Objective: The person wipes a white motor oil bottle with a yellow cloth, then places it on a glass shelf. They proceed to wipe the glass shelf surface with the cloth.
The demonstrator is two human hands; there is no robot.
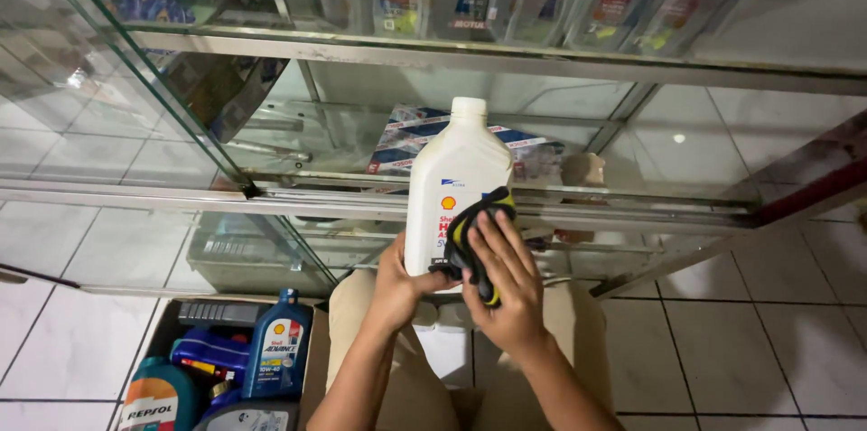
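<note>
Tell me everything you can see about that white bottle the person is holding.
The white bottle looks like smooth plastic, tall and flat-sided, with a white screw cap on top and a printed label on its front. It stands upright in front of a glass display case, above the person's lap. The left hand grips its lower edge, while the right hand presses a black and yellow cloth against its lower right side.

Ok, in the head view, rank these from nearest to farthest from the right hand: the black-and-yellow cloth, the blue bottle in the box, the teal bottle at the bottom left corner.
1. Black-and-yellow cloth: under the right hand, against the white bottle.
2. Blue bottle: left, upright in the box.
3. Teal bottle: far left corner.
</note>
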